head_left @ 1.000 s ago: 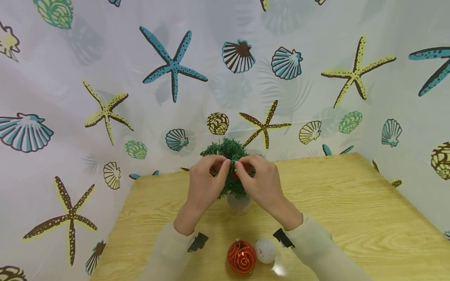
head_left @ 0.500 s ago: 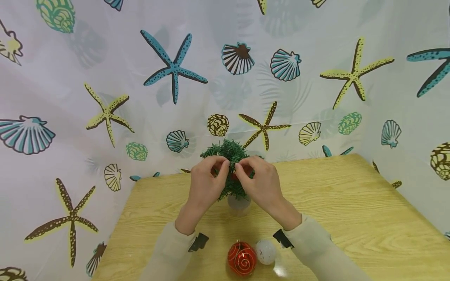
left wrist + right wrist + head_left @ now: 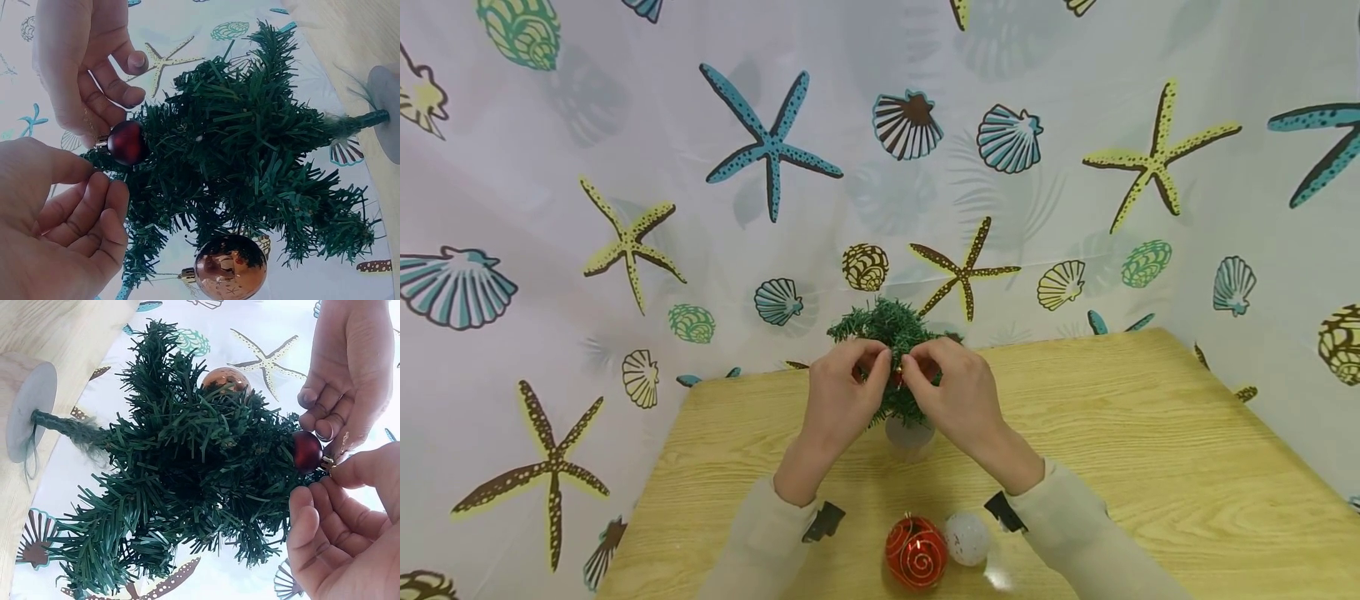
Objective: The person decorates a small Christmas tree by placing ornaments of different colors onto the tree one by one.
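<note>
A small green artificial Christmas tree [image 3: 891,321] stands at the back of the table on a round pale base [image 3: 910,433]. In front of its upper part, my left hand [image 3: 842,396] and right hand [image 3: 961,392] face each other, thumbs against index fingers. Between them, a dark red Christmas bauble [image 3: 129,142] with a gold cap rests against the branches near the treetop. Both hands appear to pinch its thin gold string [image 3: 345,440], though the fingertips partly hide it. A shiny copper bauble [image 3: 230,269] hangs lower on the tree.
A large red bauble [image 3: 916,552] with swirls and a white ball [image 3: 967,538] lie side by side near the front of the wooden table [image 3: 1112,433]. A curtain [image 3: 1037,50] printed with shells and starfish surrounds the table's back and sides.
Both hands have come down slightly in front of the tree, still close together. The two balls on the table have not moved.
</note>
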Available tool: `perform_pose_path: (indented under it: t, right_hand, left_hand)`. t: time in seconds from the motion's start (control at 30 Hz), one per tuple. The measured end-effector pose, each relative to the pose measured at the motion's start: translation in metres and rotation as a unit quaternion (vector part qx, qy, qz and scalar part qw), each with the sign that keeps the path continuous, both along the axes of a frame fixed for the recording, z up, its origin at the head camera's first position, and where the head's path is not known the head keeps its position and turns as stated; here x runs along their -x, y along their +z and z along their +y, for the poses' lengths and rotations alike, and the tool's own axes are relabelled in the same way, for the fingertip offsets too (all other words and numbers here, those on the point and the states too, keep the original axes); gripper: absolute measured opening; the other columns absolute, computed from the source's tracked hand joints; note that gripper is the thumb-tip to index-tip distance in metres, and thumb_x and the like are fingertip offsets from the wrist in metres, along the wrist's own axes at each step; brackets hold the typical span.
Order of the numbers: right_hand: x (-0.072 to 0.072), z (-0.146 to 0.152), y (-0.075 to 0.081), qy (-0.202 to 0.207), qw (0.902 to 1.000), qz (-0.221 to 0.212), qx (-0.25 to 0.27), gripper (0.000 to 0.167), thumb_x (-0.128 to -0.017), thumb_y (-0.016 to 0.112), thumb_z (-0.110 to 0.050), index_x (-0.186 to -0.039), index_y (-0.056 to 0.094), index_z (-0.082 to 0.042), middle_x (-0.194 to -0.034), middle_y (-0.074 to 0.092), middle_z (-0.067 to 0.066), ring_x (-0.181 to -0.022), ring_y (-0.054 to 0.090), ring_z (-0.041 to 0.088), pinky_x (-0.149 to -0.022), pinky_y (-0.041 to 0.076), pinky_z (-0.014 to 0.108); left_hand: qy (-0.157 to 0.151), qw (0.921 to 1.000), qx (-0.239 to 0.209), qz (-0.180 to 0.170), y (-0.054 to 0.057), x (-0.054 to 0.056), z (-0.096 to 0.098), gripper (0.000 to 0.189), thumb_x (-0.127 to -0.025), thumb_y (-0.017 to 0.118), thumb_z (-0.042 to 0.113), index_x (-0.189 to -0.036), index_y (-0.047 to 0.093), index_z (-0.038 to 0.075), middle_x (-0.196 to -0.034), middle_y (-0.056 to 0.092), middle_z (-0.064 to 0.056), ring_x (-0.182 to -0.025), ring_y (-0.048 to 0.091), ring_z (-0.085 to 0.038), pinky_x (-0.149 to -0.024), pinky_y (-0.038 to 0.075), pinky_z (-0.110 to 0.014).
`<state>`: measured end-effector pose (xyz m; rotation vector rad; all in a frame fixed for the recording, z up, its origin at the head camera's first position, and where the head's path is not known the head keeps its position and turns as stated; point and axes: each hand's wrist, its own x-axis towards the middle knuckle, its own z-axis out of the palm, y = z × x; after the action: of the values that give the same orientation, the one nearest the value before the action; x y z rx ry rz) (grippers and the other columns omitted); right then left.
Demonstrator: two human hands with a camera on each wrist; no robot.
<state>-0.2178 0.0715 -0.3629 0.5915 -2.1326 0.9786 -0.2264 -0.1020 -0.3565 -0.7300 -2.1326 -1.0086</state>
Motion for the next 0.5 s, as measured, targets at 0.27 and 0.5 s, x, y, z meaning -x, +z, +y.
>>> perform_pose_path:
  t: [0.27, 0.5]
  right_hand:
    - [-0.0014, -0.0007, 0.0006, 0.009, 1.0, 0.001, -0.001, 0.006, -0.096, 0.075, -0.008, -0.092, 0.077, -0.004, -0.082, 0.072, 0.008, -0.068, 0.065, 0.019, -0.062, 0.054, 0.034]
    - [-0.0023, -0.0008, 0.0, 0.025, 0.9996, 0.009, -0.004, 0.006, -0.096, 0.074, -0.008, -0.092, 0.078, -0.005, -0.081, 0.072, 0.007, -0.068, 0.065, 0.018, -0.062, 0.053, 0.032]
  left_hand:
    - [-0.008, 0.9999, -0.001, -0.009, -0.0021, -0.0003, -0.0002, 0.008, -0.1, 0.071, 0.008, -0.099, 0.077, 0.003, -0.078, 0.072, -0.007, -0.059, 0.06, -0.017, -0.054, 0.047, -0.024]
    - [-0.013, 0.9999, -0.005, -0.004, -0.0035, -0.0012, 0.0002, 0.008, -0.1, 0.071, 0.008, -0.097, 0.077, 0.004, -0.077, 0.07, -0.007, -0.058, 0.058, -0.017, -0.054, 0.045, -0.024]
